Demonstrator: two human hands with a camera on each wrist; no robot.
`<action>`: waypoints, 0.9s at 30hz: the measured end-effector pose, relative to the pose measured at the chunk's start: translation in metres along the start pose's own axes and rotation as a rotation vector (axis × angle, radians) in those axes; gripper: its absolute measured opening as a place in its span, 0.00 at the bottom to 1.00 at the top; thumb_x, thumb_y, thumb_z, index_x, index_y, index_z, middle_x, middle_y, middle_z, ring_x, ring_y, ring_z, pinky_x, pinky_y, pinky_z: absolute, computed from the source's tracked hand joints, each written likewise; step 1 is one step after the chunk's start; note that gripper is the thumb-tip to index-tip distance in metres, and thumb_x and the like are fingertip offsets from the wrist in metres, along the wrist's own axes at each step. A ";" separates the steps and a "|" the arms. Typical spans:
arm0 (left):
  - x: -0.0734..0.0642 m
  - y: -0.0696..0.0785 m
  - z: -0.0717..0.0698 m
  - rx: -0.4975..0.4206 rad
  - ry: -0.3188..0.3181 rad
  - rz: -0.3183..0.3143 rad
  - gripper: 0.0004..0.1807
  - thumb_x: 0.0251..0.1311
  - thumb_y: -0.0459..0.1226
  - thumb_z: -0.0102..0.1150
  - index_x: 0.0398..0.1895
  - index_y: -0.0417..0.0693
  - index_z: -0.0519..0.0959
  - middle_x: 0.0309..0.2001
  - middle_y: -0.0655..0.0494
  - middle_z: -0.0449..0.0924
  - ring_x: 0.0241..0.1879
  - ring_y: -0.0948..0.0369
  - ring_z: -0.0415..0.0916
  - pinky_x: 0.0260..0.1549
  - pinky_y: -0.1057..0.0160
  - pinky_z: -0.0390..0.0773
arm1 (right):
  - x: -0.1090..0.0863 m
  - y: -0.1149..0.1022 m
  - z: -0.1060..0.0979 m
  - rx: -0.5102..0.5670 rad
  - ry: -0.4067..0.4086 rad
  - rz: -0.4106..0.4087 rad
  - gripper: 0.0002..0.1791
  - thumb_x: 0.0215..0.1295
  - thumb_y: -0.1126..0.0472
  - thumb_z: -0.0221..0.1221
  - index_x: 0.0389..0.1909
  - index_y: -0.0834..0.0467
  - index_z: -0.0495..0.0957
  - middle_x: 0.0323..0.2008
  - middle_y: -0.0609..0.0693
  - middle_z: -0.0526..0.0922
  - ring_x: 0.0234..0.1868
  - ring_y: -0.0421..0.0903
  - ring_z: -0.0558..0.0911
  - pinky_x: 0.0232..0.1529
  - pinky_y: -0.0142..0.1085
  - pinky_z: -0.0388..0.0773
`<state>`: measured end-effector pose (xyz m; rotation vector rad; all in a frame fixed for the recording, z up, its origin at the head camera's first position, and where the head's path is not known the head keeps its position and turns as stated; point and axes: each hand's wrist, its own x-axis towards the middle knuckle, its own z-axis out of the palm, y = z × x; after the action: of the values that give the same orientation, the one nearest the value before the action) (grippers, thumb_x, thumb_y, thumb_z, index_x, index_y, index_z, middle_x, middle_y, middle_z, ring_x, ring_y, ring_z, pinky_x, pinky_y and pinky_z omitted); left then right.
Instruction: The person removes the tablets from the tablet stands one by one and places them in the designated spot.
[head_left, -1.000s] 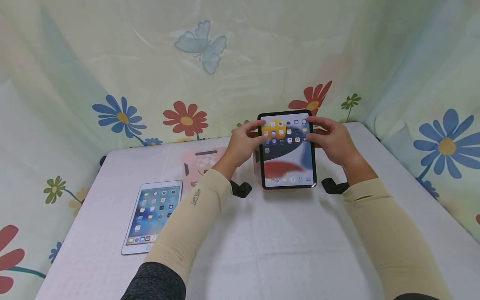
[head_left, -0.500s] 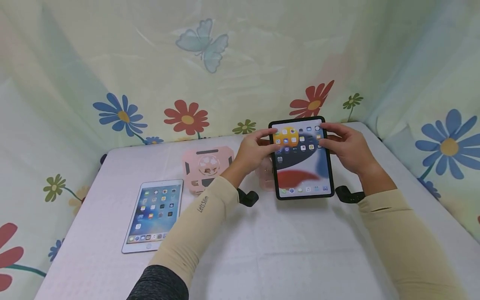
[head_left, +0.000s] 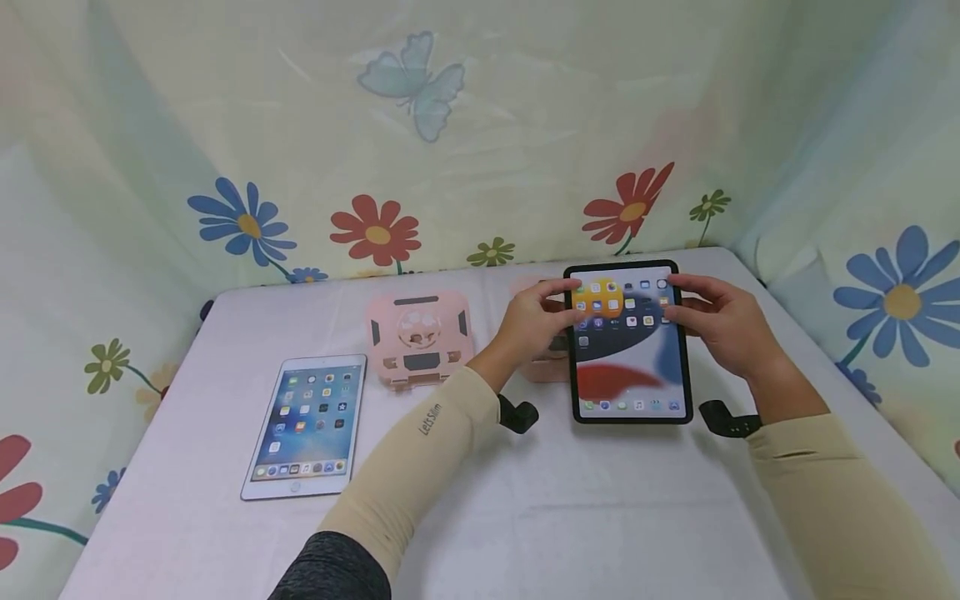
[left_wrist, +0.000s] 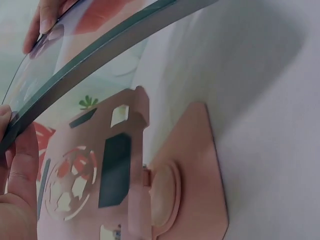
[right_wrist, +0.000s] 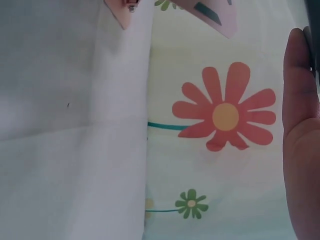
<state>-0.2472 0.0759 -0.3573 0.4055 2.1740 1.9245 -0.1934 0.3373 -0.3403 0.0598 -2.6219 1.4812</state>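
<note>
A black-framed tablet (head_left: pixel 626 350) with a lit home screen is held up at the right of the table. My left hand (head_left: pixel 534 327) pinches its upper left edge, and my right hand (head_left: pixel 723 323) grips the upper right edge. Partly hidden behind the tablet and my left hand is a pink tablet stand (head_left: pixel 546 371). In the left wrist view that stand's pink plate (left_wrist: pixel 92 155) tilts up from a flat pink base (left_wrist: pixel 200 175), with the tablet (left_wrist: pixel 115 45) above and apart from it. The right wrist view catches only the tablet's dark edge.
A second pink stand (head_left: pixel 420 337) stands left of my left hand. Nearer, at the left, a white tablet (head_left: pixel 307 425) lies face up on the white-covered table (head_left: pixel 525 517). A flowered curtain (head_left: pixel 525 125) hangs behind the table.
Both hands have carried the black-framed tablet right and nearer to me, away from the pink stand behind it. The second pink stand has come fully into view.
</note>
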 end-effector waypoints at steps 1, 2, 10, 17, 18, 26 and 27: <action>0.000 -0.001 0.002 0.006 -0.005 0.007 0.24 0.59 0.35 0.71 0.60 0.58 0.82 0.47 0.62 0.76 0.45 0.61 0.76 0.38 0.67 0.83 | -0.002 0.002 -0.001 -0.001 0.002 -0.001 0.31 0.74 0.56 0.59 0.73 0.61 0.65 0.64 0.62 0.67 0.44 0.33 0.77 0.41 0.20 0.77; -0.001 -0.002 0.003 0.010 -0.010 0.014 0.24 0.59 0.35 0.71 0.60 0.58 0.82 0.47 0.62 0.76 0.45 0.61 0.76 0.38 0.67 0.83 | -0.003 0.004 -0.001 -0.004 0.005 0.001 0.31 0.73 0.56 0.59 0.73 0.61 0.65 0.64 0.62 0.66 0.45 0.33 0.77 0.42 0.20 0.77; -0.003 -0.006 0.014 0.022 -0.027 0.019 0.24 0.58 0.36 0.72 0.59 0.58 0.82 0.46 0.64 0.78 0.42 0.63 0.76 0.36 0.68 0.83 | -0.013 0.014 -0.006 0.008 0.007 0.030 0.32 0.73 0.55 0.60 0.72 0.63 0.65 0.62 0.58 0.67 0.44 0.30 0.78 0.41 0.20 0.78; -0.007 -0.006 0.027 0.035 -0.033 -0.029 0.23 0.58 0.36 0.72 0.57 0.61 0.83 0.45 0.65 0.77 0.43 0.64 0.75 0.39 0.66 0.83 | -0.020 0.028 -0.013 0.027 0.012 0.025 0.30 0.72 0.59 0.61 0.70 0.63 0.67 0.55 0.47 0.70 0.42 0.27 0.79 0.41 0.21 0.78; -0.008 -0.006 0.029 0.016 -0.036 -0.055 0.22 0.58 0.36 0.72 0.56 0.62 0.83 0.44 0.65 0.77 0.44 0.64 0.75 0.39 0.63 0.84 | -0.021 0.029 -0.014 0.034 0.011 0.022 0.29 0.72 0.60 0.61 0.70 0.63 0.68 0.54 0.45 0.70 0.42 0.27 0.79 0.40 0.21 0.78; -0.009 -0.008 0.041 0.144 -0.003 -0.133 0.22 0.58 0.40 0.72 0.55 0.71 0.83 0.42 0.68 0.76 0.44 0.66 0.73 0.34 0.65 0.83 | -0.027 0.049 -0.019 0.075 0.008 0.027 0.26 0.71 0.61 0.61 0.68 0.55 0.72 0.54 0.40 0.72 0.43 0.28 0.80 0.41 0.22 0.79; -0.009 -0.008 0.042 0.158 -0.002 -0.127 0.21 0.59 0.40 0.72 0.55 0.71 0.83 0.42 0.68 0.76 0.44 0.66 0.73 0.32 0.66 0.83 | -0.028 0.049 -0.020 0.062 0.008 0.029 0.26 0.71 0.60 0.61 0.69 0.56 0.71 0.54 0.41 0.71 0.43 0.28 0.79 0.41 0.21 0.79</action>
<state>-0.2251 0.1115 -0.3713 0.2870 2.2986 1.6935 -0.1687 0.3787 -0.3758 0.0225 -2.5815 1.5686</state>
